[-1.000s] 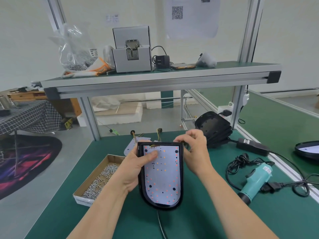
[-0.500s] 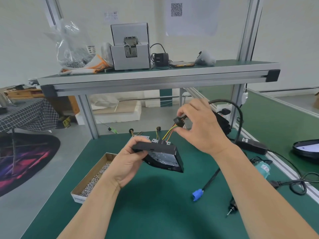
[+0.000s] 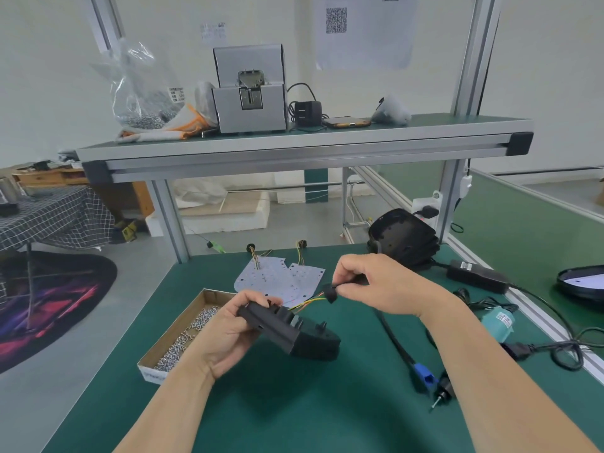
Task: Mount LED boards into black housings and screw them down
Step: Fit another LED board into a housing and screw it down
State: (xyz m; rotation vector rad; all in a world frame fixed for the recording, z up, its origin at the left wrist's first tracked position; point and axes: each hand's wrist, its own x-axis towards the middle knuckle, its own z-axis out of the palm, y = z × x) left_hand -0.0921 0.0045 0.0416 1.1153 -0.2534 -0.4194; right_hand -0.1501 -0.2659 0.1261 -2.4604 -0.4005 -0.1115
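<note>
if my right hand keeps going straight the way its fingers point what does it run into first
The right hand points left, pinching a black round grommet on coloured wires. Beyond it, the flat white LED boards look like the first thing met, though depth is unclear; the hand may pass above them.

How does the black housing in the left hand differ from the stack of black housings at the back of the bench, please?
The held housing is single, lifted off the bench in the left hand, with coloured wires leading out; the stack holds several nested housings resting on the bench, with no wires visible. Both are black.

Shelf: silver feeder box (image 3: pixel 250 89), phone (image 3: pixel 347 122). Bench: pwr adapter (image 3: pixel 475 280), teal tool (image 3: pixel 498 323).
</note>
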